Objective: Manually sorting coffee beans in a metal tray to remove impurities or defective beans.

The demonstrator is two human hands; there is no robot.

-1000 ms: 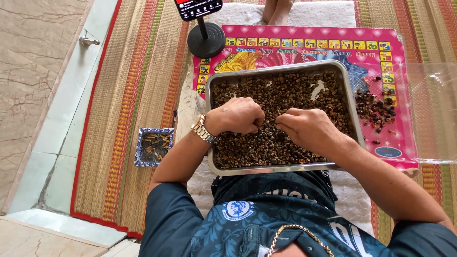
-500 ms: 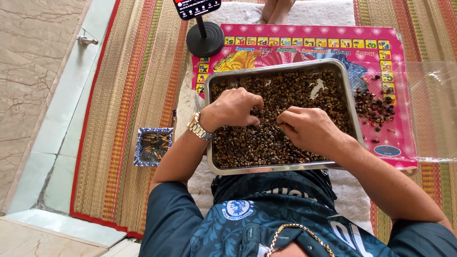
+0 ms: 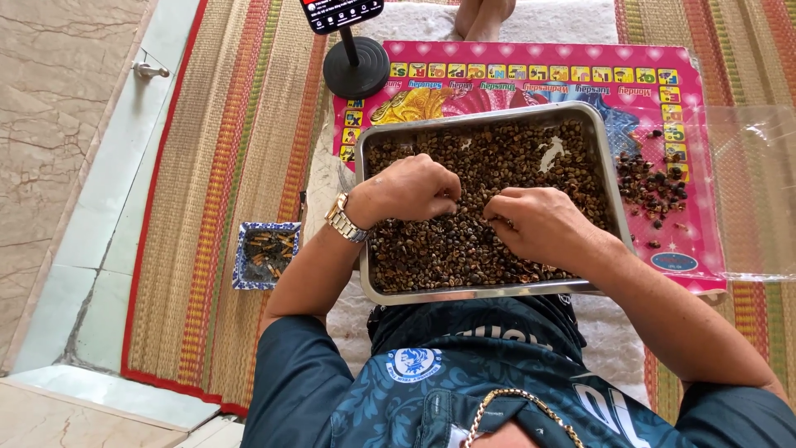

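Observation:
A metal tray [image 3: 609, 178] full of small brown beans [image 3: 497, 162] rests on my lap. My left hand [image 3: 410, 189], with a gold watch on the wrist, lies curled on the beans at the tray's middle left, fingertips pinched among them. My right hand [image 3: 539, 224] rests on the beans at the middle right, fingers bent and pinching into the pile. The two sets of fingertips are a short gap apart. Whether either hand holds a bean is hidden by the fingers.
A pink printed sheet [image 3: 680, 79] lies under the tray, with a small heap of dark beans [image 3: 655, 187] on its right part. A phone stand [image 3: 356, 66] stands behind the tray. A blue-rimmed dish [image 3: 265, 253] of stubs sits on the striped mat [image 3: 224, 166]. Someone's feet [image 3: 485, 17] show at the top.
My left hand has shifted up and a little left in the tray, then settled. My right hand has stayed nearly still, its fingers working in the beans.

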